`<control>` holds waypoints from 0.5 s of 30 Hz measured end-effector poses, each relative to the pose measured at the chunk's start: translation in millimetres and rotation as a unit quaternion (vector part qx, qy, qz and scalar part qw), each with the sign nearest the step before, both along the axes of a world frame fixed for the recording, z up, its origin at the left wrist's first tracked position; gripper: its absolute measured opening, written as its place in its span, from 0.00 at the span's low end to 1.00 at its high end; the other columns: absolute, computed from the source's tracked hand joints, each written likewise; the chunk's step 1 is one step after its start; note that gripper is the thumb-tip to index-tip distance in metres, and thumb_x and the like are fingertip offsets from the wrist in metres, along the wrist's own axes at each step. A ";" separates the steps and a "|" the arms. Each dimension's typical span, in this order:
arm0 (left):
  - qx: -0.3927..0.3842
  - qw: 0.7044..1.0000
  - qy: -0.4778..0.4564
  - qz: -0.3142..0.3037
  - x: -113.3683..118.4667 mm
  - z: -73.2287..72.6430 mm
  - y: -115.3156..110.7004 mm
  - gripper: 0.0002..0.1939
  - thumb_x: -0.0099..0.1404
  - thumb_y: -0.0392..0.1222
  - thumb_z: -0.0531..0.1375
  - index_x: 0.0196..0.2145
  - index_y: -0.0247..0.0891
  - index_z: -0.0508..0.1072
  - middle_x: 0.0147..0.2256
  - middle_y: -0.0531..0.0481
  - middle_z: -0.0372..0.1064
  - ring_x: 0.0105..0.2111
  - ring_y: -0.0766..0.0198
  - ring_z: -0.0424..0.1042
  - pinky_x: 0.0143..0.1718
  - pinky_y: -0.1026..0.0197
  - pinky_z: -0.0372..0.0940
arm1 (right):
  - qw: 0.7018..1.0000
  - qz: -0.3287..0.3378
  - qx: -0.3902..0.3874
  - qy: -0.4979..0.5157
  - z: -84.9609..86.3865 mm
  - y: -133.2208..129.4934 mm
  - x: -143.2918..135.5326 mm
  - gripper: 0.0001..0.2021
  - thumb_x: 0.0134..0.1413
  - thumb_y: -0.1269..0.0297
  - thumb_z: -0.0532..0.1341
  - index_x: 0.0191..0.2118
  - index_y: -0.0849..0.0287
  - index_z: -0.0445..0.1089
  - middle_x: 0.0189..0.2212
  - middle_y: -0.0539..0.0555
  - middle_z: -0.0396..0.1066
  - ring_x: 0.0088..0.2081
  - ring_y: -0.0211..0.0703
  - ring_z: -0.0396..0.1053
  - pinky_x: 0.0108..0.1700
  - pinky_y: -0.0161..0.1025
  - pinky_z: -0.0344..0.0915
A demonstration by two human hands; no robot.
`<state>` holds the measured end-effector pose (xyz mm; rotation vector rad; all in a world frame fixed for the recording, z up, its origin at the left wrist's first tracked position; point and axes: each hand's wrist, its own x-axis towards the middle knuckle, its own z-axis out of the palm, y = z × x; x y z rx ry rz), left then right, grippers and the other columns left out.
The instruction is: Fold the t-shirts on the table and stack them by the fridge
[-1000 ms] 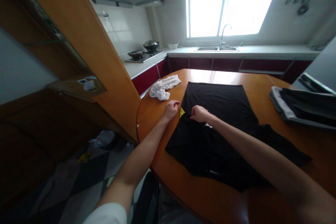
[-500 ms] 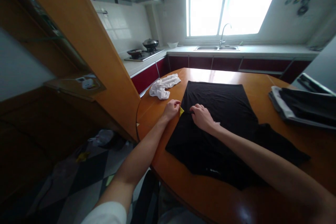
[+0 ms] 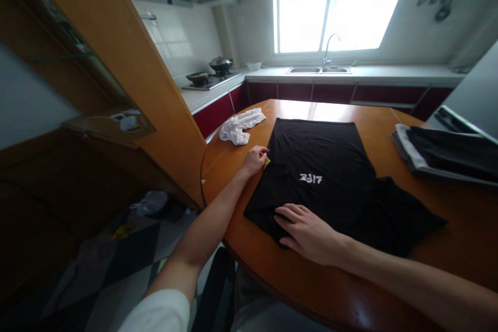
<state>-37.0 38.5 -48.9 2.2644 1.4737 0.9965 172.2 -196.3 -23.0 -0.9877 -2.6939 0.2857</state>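
A black T-shirt (image 3: 322, 148) lies spread on the wooden table, with white lettering (image 3: 310, 179) showing near its middle. At its left edge my left hand (image 3: 256, 159) is closed in a pinch on the cloth, beside a small yellow tag (image 3: 266, 163). My right hand (image 3: 305, 231) rests on the near left part of the shirt, fingers stretched out and thumb apart. The right hand and forearm hide some of the shirt's near edge. A sleeve (image 3: 414, 212) reaches out to the right.
A crumpled white cloth (image 3: 237, 129) lies at the table's left. Dark and white folded clothes (image 3: 447, 153) are stacked at the right. The orange table (image 3: 311, 285) has a rounded edge. A wooden partition (image 3: 167, 93) stands at the left; behind are a stove (image 3: 212, 81) and sink (image 3: 319, 70).
My right hand has moved from beside my left hand toward me, onto the shirt's near part. The white lettering is now uncovered. My left hand stays at the left edge.
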 end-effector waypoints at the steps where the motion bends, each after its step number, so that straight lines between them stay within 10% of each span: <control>1: 0.005 1.000 0.001 0.000 0.3 0.1 -0.3 0.11 0.65 0.33 0.58 0.42 0.35 0.79 0.40 0.45 0.76 0.38 0.61 0.76 0.46 0.60 0.71 | 1.000 -0.002 -0.002 0.001 -0.4 -1.4 1.2 0.24 0.67 0.56 0.59 0.63 0.63 0.67 0.63 0.62 0.65 0.64 0.54 0.60 0.64 0.49 0.60; 15: 0.028 0.999 0.001 0.026 -12.6 7.5 2.5 0.15 0.65 0.30 0.55 0.43 0.37 0.80 0.41 0.46 0.79 0.39 0.60 0.78 0.46 0.61 0.71 | 0.991 -0.104 0.028 0.074 -7.3 -0.6 0.2 0.25 0.70 0.56 0.53 0.66 0.63 0.64 0.68 0.65 0.58 0.70 0.56 0.53 0.69 0.57 0.55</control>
